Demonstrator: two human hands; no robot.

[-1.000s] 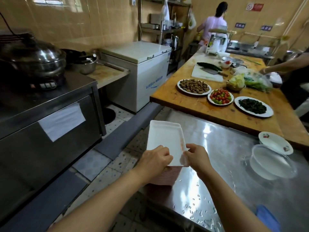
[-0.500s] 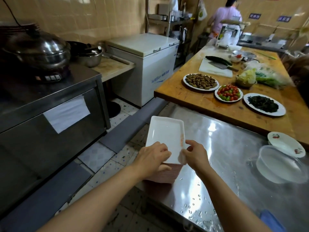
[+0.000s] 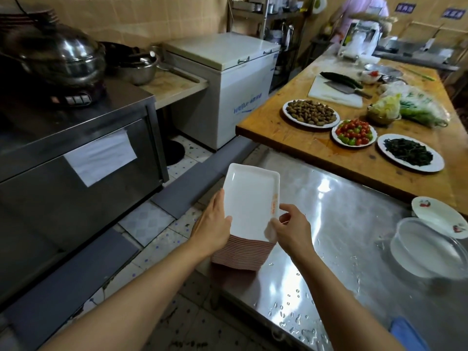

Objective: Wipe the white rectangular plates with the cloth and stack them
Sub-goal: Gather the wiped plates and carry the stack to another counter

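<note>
Hands are holding the plate (image 3: 249, 201) over the stack (image 3: 243, 252): left (image 3: 212, 226) gripping its edge now, right (image 3: 291, 230) wiping (cloth (image 3: 269, 230) pinched).

Plate (image 3: 249, 201) lies atop stack (image 3: 243, 253) at steel table (image 3: 354, 249) corner, wooden counter (image 3: 304, 148) behind

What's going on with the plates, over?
Left hand holds top plate. Right hand pinches cloth at its corner. Stack underneath. Nothing blocking.
</note>
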